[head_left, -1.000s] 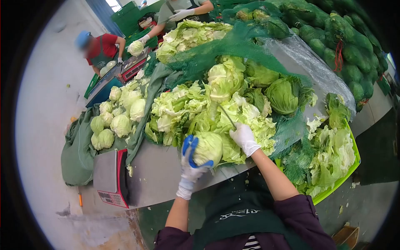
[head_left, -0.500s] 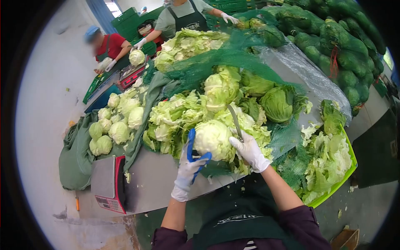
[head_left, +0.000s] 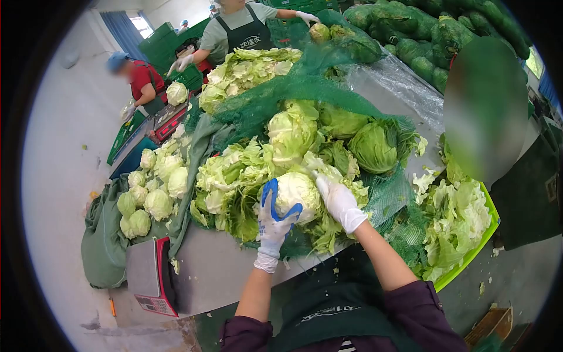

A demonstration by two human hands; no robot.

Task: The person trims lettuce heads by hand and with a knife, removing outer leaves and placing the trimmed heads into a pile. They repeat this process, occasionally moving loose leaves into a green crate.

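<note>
Head view: gloved left hand (head_left: 273, 226), thumb and fingers spread, grasps a pale cabbage (head_left: 300, 195) from the near side; right hand (head_left: 338, 201) slants beside it, finger grip unclear.

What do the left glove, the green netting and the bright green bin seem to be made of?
Left glove: perhaps pale fabric with a matte rubbery coating, since solid blue shows against white; I can't be sure.
Green netting: probably plastic thread, as its open, see-through mesh drapes in soft folds.
Bright green bin: likely smooth moulded plastic, judging by its vivid, uniform colour and rim.
</note>
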